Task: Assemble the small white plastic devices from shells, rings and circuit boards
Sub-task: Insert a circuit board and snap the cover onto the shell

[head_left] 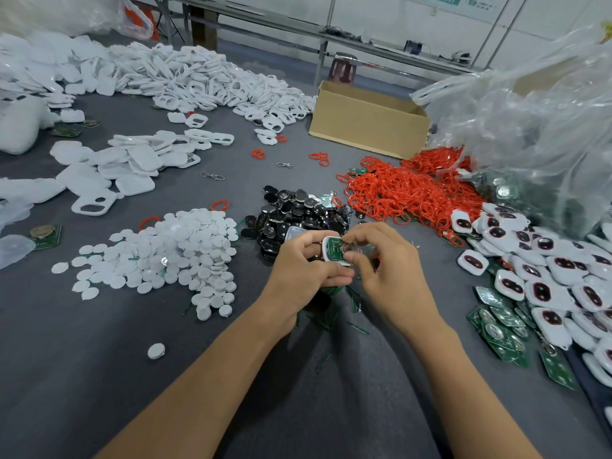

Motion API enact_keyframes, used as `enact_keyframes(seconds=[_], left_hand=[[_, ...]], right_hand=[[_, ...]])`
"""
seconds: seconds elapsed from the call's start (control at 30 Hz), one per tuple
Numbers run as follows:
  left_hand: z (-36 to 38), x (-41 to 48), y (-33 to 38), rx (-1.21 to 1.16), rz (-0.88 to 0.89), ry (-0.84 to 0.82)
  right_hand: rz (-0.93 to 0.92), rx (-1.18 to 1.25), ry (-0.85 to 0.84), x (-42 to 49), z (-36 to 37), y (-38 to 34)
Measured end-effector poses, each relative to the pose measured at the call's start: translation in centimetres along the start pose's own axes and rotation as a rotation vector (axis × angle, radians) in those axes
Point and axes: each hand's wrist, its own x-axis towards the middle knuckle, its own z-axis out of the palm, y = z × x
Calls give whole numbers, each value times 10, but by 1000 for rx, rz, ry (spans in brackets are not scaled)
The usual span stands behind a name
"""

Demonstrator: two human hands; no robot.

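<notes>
Centre of the frame: the left hand (304, 270) grips a white shell (327, 241) with its fingers curled round the shell's left and lower edges. A green circuit board (333, 250) lies inside the shell, facing up. The right hand (387, 266) pinches the shell's right edge between thumb and bent fingers. Both hands hold the part just above the grey table (99, 359).

Just beyond the hands lies a heap of black parts (294, 210). Left of centre is a mound of white discs (172, 253), with one stray disc (156, 351) lower left.

A heap of red rings (407, 193) lies right of centre. Behind it stands a cardboard box (367, 124).

A long bank of white shells (198, 81) runs across the upper left. Two metal clips (212, 176) lie on bare cloth nearby.

At the right edge lie devices with dark windows (546, 276) and loose circuit boards (500, 329). A clear plastic bag (530, 127) fills the upper right.
</notes>
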Motion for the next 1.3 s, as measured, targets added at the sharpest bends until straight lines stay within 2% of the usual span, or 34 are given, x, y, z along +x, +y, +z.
enact_keyframes(seconds=[0.67, 1.3], left_hand=[[-1, 2, -1, 16, 2, 5], [-3, 4, -3, 3, 3, -19]], right_hand=[[-28, -114, -44, -2, 0, -4], [-31, -108, -37, -2, -1, -6]])
